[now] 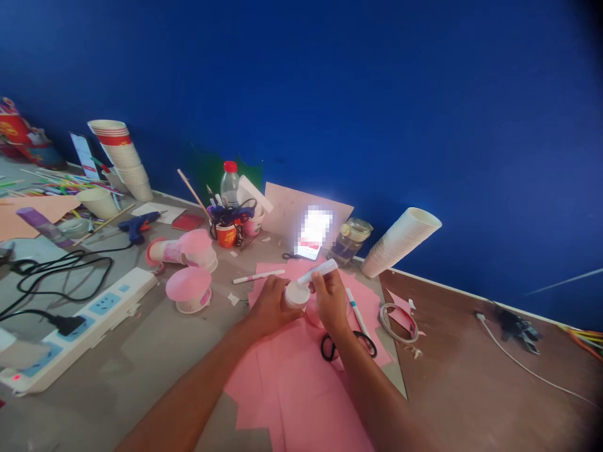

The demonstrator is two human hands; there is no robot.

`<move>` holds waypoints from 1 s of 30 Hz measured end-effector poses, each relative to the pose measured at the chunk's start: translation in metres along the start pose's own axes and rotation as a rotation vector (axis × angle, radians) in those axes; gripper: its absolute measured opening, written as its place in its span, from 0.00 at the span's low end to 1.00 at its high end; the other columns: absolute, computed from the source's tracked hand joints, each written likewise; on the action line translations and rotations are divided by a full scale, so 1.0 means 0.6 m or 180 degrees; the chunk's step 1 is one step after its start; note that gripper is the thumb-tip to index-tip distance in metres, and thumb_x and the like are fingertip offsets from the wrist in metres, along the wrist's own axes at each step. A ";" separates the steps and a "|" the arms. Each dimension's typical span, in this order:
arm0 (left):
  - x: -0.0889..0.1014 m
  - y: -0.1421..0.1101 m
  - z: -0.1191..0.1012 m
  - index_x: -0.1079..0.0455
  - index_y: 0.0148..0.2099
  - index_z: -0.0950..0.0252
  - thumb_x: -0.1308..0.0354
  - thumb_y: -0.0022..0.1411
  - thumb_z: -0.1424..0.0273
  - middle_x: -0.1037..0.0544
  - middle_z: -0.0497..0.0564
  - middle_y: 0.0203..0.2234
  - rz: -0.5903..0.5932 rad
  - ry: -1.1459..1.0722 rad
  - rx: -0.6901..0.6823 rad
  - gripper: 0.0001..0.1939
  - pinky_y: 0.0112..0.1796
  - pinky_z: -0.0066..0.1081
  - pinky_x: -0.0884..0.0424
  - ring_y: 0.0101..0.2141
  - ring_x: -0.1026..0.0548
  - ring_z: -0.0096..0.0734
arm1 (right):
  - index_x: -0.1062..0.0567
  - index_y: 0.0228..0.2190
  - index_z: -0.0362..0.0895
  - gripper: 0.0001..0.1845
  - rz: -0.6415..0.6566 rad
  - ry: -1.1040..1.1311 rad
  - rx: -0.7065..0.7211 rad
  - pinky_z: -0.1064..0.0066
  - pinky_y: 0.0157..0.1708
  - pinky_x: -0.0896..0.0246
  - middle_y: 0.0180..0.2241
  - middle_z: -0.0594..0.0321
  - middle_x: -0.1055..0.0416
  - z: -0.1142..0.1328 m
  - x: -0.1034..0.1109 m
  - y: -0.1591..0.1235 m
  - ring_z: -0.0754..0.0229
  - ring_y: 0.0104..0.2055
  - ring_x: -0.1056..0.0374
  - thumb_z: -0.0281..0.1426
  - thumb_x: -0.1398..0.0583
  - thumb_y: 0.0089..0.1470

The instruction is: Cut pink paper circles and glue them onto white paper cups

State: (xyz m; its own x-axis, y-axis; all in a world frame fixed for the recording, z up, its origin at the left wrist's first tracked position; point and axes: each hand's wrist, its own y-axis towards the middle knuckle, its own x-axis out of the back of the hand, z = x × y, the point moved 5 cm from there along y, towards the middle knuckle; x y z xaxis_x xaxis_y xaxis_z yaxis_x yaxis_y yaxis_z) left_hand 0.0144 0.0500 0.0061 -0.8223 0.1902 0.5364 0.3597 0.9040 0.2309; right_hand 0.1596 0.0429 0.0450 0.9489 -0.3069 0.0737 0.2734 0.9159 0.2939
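Observation:
My left hand (271, 307) is closed around a small white paper cup (296, 294), its round end facing up. Between the thumb and fingers of my right hand (330, 301) is a white stick (316, 272), tilted so its lower end is at or just over the cup; contact cannot be made out. Beneath both hands lie overlapping pink paper sheets (301, 395). Black-handled scissors (328, 346) rest by my right wrist, partly hidden by it. A marker with a teal band (357, 311) lies just right of that hand.
Left of my hands stand pink-topped cup pieces (188, 285). Farther left are a power strip (106, 307), black cables and a blue glue gun (136, 226). A lit phone (313, 232) leans at the back, near a glass jar (352, 238). Rightward are stacked paper cups (400, 242) and a tape roll (384, 320).

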 end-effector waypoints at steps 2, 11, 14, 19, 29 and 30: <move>0.000 0.000 0.000 0.38 0.50 0.61 0.34 0.45 0.63 0.36 0.54 0.42 0.0004 0.0015 -0.0019 0.30 0.45 0.43 0.35 0.46 0.36 0.44 | 0.34 0.31 0.44 0.11 0.0000 -0.0025 0.0044 0.72 0.26 0.41 0.24 0.68 0.36 -0.002 0.000 0.000 0.65 0.25 0.39 0.39 0.44 0.55; -0.002 0.001 0.001 0.39 0.49 0.61 0.34 0.44 0.64 0.37 0.53 0.42 0.0032 0.0048 0.0008 0.29 0.46 0.43 0.35 0.46 0.36 0.43 | 0.35 0.34 0.44 0.10 0.0048 -0.0287 0.0286 0.71 0.27 0.40 0.24 0.67 0.37 0.010 0.002 0.000 0.64 0.24 0.39 0.38 0.47 0.58; -0.003 0.002 0.002 0.39 0.50 0.60 0.34 0.44 0.64 0.37 0.53 0.42 -0.0002 0.0064 0.0000 0.30 0.45 0.43 0.35 0.46 0.36 0.43 | 0.35 0.35 0.44 0.10 0.0120 -0.0340 0.0333 0.70 0.28 0.40 0.25 0.66 0.35 0.008 -0.001 -0.001 0.63 0.26 0.38 0.38 0.48 0.58; -0.002 0.002 0.002 0.37 0.49 0.61 0.34 0.44 0.65 0.36 0.52 0.41 -0.0005 0.0048 0.0021 0.29 0.45 0.41 0.34 0.46 0.36 0.42 | 0.34 0.37 0.44 0.10 0.0225 -0.0403 0.0395 0.69 0.30 0.39 0.30 0.62 0.32 0.001 -0.004 -0.001 0.61 0.29 0.35 0.38 0.47 0.58; 0.000 0.002 -0.007 0.37 0.46 0.60 0.36 0.46 0.66 0.37 0.51 0.40 0.0040 0.0016 0.0052 0.24 0.44 0.41 0.34 0.44 0.36 0.41 | 0.34 0.39 0.44 0.10 0.0349 -0.0338 0.0407 0.67 0.35 0.36 0.34 0.60 0.30 0.003 -0.010 -0.003 0.59 0.34 0.33 0.36 0.47 0.57; 0.000 0.002 -0.007 0.36 0.46 0.60 0.36 0.45 0.66 0.37 0.51 0.40 0.0028 0.0022 0.0040 0.24 0.44 0.41 0.34 0.44 0.36 0.41 | 0.34 0.40 0.44 0.10 0.0336 -0.0333 0.0413 0.67 0.35 0.36 0.34 0.60 0.30 0.005 -0.010 -0.004 0.59 0.34 0.33 0.36 0.47 0.57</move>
State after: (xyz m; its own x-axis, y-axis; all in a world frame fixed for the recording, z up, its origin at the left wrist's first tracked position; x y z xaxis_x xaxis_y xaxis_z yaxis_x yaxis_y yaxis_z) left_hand 0.0168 0.0493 0.0098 -0.8161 0.1956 0.5439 0.3613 0.9071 0.2159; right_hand 0.1528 0.0415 0.0468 0.9478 -0.2423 0.2073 0.1442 0.9055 0.3992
